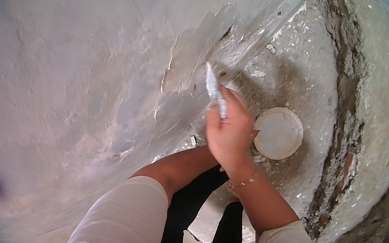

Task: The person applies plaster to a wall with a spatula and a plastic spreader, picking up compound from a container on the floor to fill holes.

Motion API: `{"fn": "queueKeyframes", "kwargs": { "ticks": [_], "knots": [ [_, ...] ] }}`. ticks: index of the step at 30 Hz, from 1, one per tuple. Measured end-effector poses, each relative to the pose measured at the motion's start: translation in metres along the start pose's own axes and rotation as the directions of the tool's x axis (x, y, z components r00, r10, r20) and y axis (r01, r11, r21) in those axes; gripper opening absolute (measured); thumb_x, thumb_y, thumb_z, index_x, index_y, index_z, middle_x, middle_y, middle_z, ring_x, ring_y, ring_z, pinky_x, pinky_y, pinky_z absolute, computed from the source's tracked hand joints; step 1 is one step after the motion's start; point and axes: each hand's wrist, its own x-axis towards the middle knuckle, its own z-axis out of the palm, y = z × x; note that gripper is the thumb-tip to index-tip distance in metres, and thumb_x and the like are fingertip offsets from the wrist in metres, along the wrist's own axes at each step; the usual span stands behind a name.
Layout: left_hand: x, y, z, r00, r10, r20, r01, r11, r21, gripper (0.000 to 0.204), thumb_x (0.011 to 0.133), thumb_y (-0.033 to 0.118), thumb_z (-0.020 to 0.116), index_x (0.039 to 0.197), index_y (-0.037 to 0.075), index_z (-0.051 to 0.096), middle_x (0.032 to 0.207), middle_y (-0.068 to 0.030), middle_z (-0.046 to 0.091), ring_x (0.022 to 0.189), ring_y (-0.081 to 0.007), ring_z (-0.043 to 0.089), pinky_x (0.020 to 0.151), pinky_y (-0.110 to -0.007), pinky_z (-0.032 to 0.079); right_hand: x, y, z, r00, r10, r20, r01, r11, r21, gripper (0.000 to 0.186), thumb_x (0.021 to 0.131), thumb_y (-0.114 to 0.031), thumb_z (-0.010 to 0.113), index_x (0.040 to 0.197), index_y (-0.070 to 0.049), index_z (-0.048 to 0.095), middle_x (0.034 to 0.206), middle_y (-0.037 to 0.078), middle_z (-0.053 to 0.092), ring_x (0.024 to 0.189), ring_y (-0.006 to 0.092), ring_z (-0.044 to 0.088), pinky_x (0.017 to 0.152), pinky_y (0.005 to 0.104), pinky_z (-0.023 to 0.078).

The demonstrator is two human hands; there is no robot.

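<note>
My right hand (230, 132) is closed around a putty knife (213, 85) smeared with white filler. The knife's tip points up and left, close to a wet-looking patch of filler (189, 53) on the wall; I cannot tell whether it touches. My left forearm passes beneath my right wrist. Most of my left hand (255, 134) is hidden there, with only a finger or thumb showing at the rim of a round white tub (297, 144). The hand appears to grip the tub, which has pale, smooth filler in it.
The pale wall (76, 68) fills the left side, with rough smears and ridges. A grey, speckled concrete floor (310, 53) lies on the right, with crumbs and chips along the wall's foot. A rough broken channel (350, 89) runs down the right. My black-trousered legs (192, 206) are below.
</note>
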Motion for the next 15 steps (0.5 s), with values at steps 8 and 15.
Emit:
{"fn": "queueKeyframes", "kwargs": {
  "ticks": [8,15],
  "knots": [
    [0.000,0.010,-0.017,0.979,-0.189,0.074,0.170,0.964,0.206,0.076,0.076,0.052,0.063,0.135,0.013,0.035,0.127,-0.0081,0.047,0.124,-0.0301,0.045,0.104,-0.049,0.033,0.063,0.057,-0.030,0.932,0.297,-0.207,-0.303,0.953,0.003,0.033,0.084,-0.012,0.054,0.113,0.003,0.062,0.105,0.025,0.063,0.095,0.0407,0.061,0.086,0.0465,0.045],
    [0.004,-0.010,0.007,0.951,-0.257,0.172,0.206,0.942,0.266,0.076,0.077,0.052,0.060,0.136,0.014,0.031,0.134,-0.0103,0.046,0.127,-0.0303,0.043,0.106,-0.047,0.032,0.087,0.048,0.018,0.960,-0.057,-0.273,-0.029,0.953,-0.302,0.029,0.084,-0.005,0.055,0.110,0.004,0.064,0.100,0.021,0.066,0.087,0.0331,0.066,0.079,0.0386,0.049]
  ]
}}
